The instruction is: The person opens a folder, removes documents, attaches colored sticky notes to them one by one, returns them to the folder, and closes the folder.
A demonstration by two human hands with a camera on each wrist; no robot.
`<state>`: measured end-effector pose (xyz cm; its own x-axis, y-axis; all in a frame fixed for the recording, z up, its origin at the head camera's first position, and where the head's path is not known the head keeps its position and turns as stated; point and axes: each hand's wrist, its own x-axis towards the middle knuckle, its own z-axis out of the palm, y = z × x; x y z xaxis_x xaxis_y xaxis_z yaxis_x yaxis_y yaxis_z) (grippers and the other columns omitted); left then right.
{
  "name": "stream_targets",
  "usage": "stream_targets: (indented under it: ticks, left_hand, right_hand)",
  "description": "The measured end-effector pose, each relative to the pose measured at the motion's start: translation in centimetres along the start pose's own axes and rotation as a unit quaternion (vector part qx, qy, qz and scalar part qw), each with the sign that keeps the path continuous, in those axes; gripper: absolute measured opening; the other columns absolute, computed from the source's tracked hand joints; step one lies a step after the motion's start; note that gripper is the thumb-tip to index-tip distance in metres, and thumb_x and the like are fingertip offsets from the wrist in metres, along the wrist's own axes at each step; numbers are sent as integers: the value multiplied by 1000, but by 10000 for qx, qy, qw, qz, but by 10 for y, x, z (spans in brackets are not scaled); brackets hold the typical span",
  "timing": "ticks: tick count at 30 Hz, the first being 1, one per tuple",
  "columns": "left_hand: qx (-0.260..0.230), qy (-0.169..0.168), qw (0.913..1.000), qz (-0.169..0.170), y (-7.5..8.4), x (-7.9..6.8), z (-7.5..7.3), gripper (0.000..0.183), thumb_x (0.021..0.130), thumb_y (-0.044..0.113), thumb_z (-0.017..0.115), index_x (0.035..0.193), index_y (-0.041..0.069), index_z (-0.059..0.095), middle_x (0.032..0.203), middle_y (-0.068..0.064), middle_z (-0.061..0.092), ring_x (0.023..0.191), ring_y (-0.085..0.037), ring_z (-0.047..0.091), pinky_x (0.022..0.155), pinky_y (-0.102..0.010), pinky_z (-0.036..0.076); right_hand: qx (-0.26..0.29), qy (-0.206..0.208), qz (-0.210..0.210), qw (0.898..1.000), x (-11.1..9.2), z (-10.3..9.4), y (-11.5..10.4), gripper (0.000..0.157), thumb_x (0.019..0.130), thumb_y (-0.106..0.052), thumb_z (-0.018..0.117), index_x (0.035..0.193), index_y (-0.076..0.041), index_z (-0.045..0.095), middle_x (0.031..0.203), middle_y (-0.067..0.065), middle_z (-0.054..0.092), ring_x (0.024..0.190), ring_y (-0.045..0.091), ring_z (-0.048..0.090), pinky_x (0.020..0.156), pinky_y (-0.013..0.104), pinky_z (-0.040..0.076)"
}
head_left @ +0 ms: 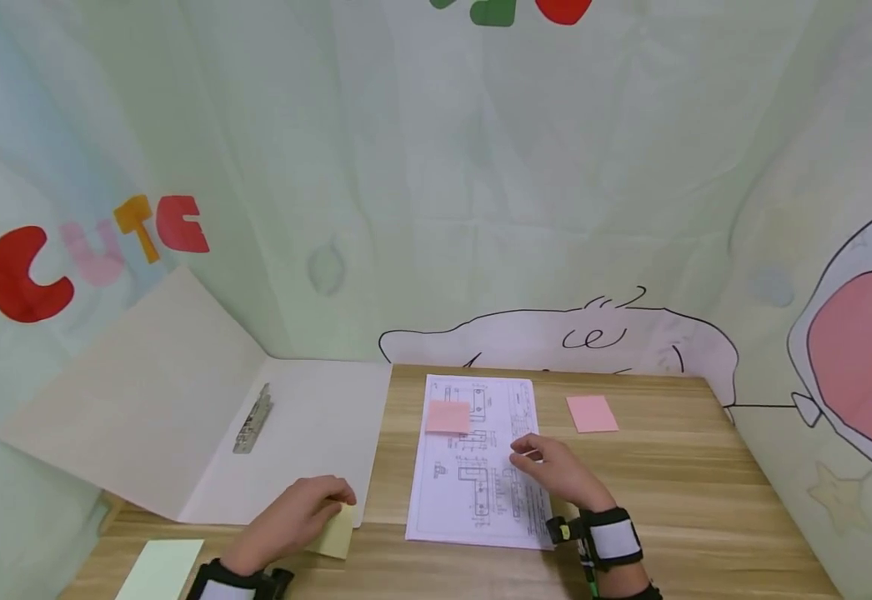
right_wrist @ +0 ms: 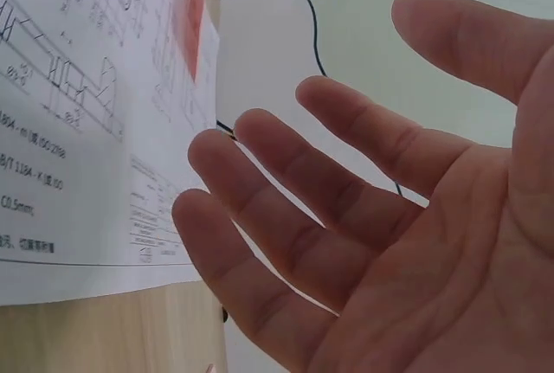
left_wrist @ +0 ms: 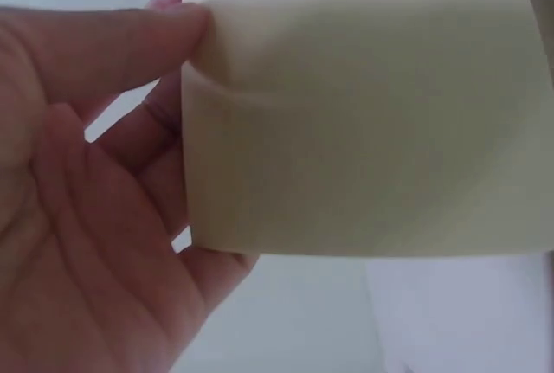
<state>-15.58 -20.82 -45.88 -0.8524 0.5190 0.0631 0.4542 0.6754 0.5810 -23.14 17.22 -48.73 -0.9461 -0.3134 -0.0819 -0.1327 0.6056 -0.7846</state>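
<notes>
My left hand (head_left: pixel 297 521) pinches a yellow sticky note (left_wrist: pixel 372 131) by one edge, thumb on the near face and fingers behind. In the head view that note hangs near the folder's front right corner. Over the right side of a printed technical drawing sheet (head_left: pixel 436 500) hovers my right hand (head_left: pixel 563 475), its fingers loosely bent and nothing between them. A pink sticky note (head_left: pixel 448 417) lies on the sheet's upper left part. Another pink note (head_left: pixel 592 413) lies on the table to the right of the sheet.
An open white folder (head_left: pixel 323 425) with a metal clip (head_left: pixel 254 419) stands at the left, its cover leaning on the curtain. At the front left edge lies a pale green paper (head_left: pixel 158 571). A printed curtain (head_left: pixel 481 183) encloses the wooden table (head_left: pixel 676 483).
</notes>
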Motion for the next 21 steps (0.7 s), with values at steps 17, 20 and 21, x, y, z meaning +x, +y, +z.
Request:
stream_targets:
  ticks: [17,20,21]
  left_hand:
    - [-1153,1275,9835,562,82,101,38,24,94,-4,51,108,7,67,109,-2,66,104,-15,60,88,-33,48]
    - [-1521,1416,9773,412,91,110,46,23,94,-3,51,109,6,66,108,-3,66,102,-15,60,86,-33,49]
    - [-1597,1489,9753,344,94,112,47,23,94,-2,51,109,6,66,108,-3,66,101,-16,60,85,-34,49]
  right_hand:
    - [429,-1159,-779,9893,-12,-7,-22,45,93,-35,60,125,-4,58,116,9,63,106,23,58,88,44,47]
    - [838,-1475,-883,9815,-14,-7,-27,39,95,-31,57,124,-6,60,110,9,65,100,24,61,86,45,47]
    - [928,-1559,-923,9791,-15,-7,-28,35,96,-30,56,121,-6,61,104,9,66,96,24,61,83,45,47]
